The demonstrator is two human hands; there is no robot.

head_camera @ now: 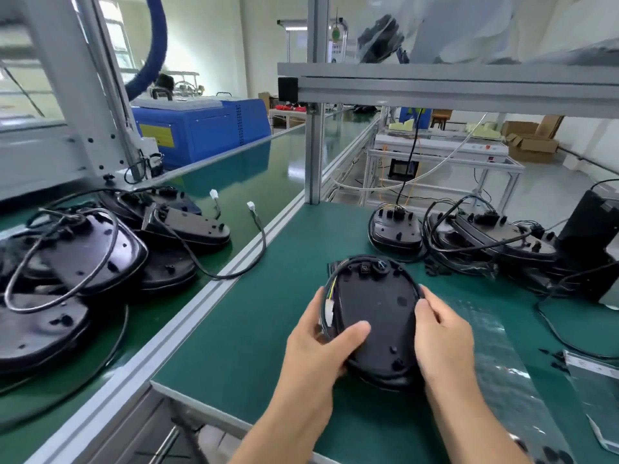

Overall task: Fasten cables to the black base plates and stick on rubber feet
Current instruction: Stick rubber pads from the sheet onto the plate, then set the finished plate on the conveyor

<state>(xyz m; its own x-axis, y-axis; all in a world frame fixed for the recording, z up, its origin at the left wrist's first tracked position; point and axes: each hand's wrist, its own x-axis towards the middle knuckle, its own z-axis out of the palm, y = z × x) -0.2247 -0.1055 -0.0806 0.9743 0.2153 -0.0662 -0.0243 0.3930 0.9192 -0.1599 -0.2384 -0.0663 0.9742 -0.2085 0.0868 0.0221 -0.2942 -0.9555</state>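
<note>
Factory assembly hall: green-matted workbench (254,333) on aluminium-profile framing (315,155), green conveyor belt (234,182) alongside carrying black base plates (90,252) with cables, blue machine cabinet (201,132), cardboard boxes (532,142) on pale glossy floor.

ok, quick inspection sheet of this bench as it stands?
Surface: green mat on the bench.
Job's things: black base plate held in both hands; more plates stacked at right and on the conveyor.
Clutter: clear plastic bags.
Hands: left hand and right hand grip the plate's edges.
Cables: black cable runs round the held plate's rim.
Surroundings: blue machine, cardboard boxes.
</note>
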